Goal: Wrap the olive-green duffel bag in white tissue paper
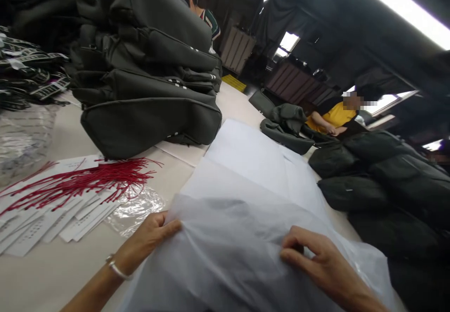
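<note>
Holding translucent film [225,241] toward the work surface's [66,274] near edge: left hand [149,237] pinching its left border; right hand [321,260] curled over it, grip uncertain; handling appears partway, white layers [253,152] beyond lying flat; red-stringed tags [89,213] loose toward the left edge.

Translucent white sheet of thin, film-like material [225,265], loosely rumpled above a pale worktop [38,279].
Near part slack, with soft creases and a greyish cast; far edge overlapping smooth, flat white sheeting [253,157]; right side wrinkled and faintly glossy.
</note>
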Demonstrator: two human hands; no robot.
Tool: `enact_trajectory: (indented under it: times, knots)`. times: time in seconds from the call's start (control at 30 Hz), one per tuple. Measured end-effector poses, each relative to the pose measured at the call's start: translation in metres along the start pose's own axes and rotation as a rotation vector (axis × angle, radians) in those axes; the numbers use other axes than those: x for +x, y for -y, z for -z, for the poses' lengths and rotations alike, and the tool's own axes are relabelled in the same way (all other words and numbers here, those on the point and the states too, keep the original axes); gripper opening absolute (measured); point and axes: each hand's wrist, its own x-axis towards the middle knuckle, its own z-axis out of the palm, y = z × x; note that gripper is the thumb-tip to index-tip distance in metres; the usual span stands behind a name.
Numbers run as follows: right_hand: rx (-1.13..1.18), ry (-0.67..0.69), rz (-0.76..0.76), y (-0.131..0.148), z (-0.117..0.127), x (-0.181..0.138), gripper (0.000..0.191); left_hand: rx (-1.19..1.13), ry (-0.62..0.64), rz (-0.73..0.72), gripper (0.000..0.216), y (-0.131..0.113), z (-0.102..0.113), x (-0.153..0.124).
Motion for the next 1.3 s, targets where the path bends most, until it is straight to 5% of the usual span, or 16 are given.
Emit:
enact_trajectory:
  times: [0.17,0.23,0.37,0.4,0.5,0.6,0.7,1.07,1.3]
  knots:
    - [-0.005,-0.124,0.104,-0.001,-0.015,0.005,0.020,0.181,-0.059,-0.016,0.051,0.005,0.006,0.012]
    - [0.021,-0.129,0.107,-0.003,-0.018,0.006,0.018,0.374,-0.178,-0.104,0.046,0.003,0.008,0.012]
    - [0.066,-0.098,0.085,-0.006,-0.018,0.007,0.017,0.778,-0.618,-0.650,0.036,-0.021,-0.015,-0.007]
    - [0.072,-0.092,0.081,-0.006,-0.018,0.007,0.017,0.858,-0.602,-0.810,0.034,-0.030,-0.030,-0.013]
    - [0.096,-0.084,0.071,-0.007,-0.017,0.009,0.016,1.030,-0.255,-1.084,0.037,-0.053,-0.090,-0.017]
    - [0.111,-0.094,0.072,-0.008,-0.017,0.012,0.015,1.112,-0.046,-1.061,0.042,-0.065,-0.143,-0.003]
    - [0.125,-0.122,0.080,-0.008,-0.018,0.013,0.013,1.184,-0.029,-0.952,0.034,-0.070,-0.165,0.014]
    - [0.211,-0.153,0.175,-0.017,-0.021,0.022,0.008,1.421,0.052,-0.734,0.017,-0.099,-0.164,0.024]
    - [0.095,-0.429,0.152,-0.002,-0.011,-0.005,0.015,1.409,0.007,-0.750,0.016,-0.097,-0.169,0.023]
